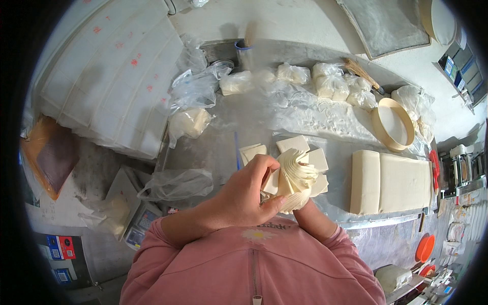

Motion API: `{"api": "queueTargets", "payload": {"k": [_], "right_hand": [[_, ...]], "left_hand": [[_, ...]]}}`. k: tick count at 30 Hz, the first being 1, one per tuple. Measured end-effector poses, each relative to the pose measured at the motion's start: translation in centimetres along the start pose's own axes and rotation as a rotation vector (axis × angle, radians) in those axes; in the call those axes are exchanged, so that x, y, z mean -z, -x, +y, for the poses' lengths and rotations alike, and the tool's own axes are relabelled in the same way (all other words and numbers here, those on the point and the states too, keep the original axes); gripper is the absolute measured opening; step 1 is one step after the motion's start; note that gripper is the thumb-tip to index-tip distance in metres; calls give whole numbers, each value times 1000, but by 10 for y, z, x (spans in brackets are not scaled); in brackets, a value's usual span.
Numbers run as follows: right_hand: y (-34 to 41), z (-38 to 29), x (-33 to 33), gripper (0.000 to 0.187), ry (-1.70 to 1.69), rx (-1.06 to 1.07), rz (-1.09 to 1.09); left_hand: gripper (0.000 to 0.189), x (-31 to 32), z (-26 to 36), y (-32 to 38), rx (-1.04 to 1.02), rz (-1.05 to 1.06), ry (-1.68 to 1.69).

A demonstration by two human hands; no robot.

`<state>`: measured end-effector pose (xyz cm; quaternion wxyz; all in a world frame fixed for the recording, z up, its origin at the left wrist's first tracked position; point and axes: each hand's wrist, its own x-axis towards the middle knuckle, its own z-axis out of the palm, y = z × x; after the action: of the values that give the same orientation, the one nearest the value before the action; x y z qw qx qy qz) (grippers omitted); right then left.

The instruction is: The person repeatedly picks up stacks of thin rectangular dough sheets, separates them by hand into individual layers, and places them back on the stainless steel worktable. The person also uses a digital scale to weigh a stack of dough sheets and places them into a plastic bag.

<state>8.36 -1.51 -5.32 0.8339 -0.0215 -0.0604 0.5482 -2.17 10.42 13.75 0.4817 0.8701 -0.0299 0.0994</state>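
In front of my chest I hold a fanned, twisted stack of thin pale dough wrappers (295, 171). My left hand (249, 194) grips its left side, with the thumb at the lower edge. My right hand (304, 209) is under the stack, and its fingers are mostly hidden. Just beyond lie square stacks of wrappers: one at the far side (292, 144), one on the right (318, 159) and one on the left (252, 152). To the right, a long folded slab of layered dough sheets (404, 183) rests on the metal worktable (337, 198).
Loose flour (328, 118) covers the table's far part. Bagged dough pieces (331, 82), a whisk brush (362, 74) and a round sieve (394, 124) stand along the back. A red brush (434, 171) lies beyond the slab. Stacked white plastic boxes (110, 76) rise at left, near a plastic bag (183, 185).
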Motion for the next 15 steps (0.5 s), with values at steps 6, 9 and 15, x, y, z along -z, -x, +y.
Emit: {"api": "queueTargets", "payload": {"k": [6, 9, 15], "right_hand": [[3, -3, -22, 45, 93, 72, 213], [3, -3, -28, 35, 23, 116, 180], [3, -6, -29, 25, 240, 154, 275]], "left_hand": [[69, -9, 1, -2, -250, 150, -160], [70, -8, -1, 1, -314, 157, -264], [53, -8, -9, 7, -281, 197, -126]]}}
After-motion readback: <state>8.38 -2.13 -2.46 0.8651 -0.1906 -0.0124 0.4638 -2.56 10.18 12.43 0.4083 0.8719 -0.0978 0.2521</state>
